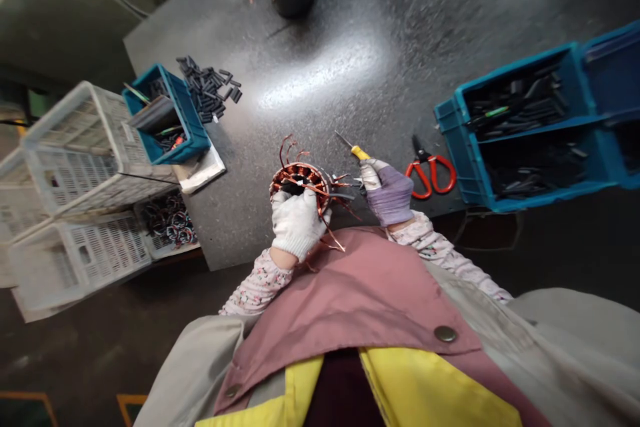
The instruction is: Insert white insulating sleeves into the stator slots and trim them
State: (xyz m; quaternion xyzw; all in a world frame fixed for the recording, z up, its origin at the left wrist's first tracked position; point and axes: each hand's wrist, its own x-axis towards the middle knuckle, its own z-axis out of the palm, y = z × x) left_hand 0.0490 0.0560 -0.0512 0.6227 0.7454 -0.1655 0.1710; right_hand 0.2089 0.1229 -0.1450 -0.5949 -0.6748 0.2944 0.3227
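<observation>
- Left hand (297,223): white-gloved, closed around the copper-wound stator (300,180), held near the body.
- Right hand (387,195): purple-gloved, closed on a yellow-handled screwdriver (361,153), beside the copper leads (341,181).
- Red-handled scissors (430,173): lay nearby.

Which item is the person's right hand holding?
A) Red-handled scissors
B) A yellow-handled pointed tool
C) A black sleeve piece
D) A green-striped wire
B: the right hand, in a purple glove, grips the yellow-handled pointed tool, while the red-handled scissors lie on the bench.
</observation>
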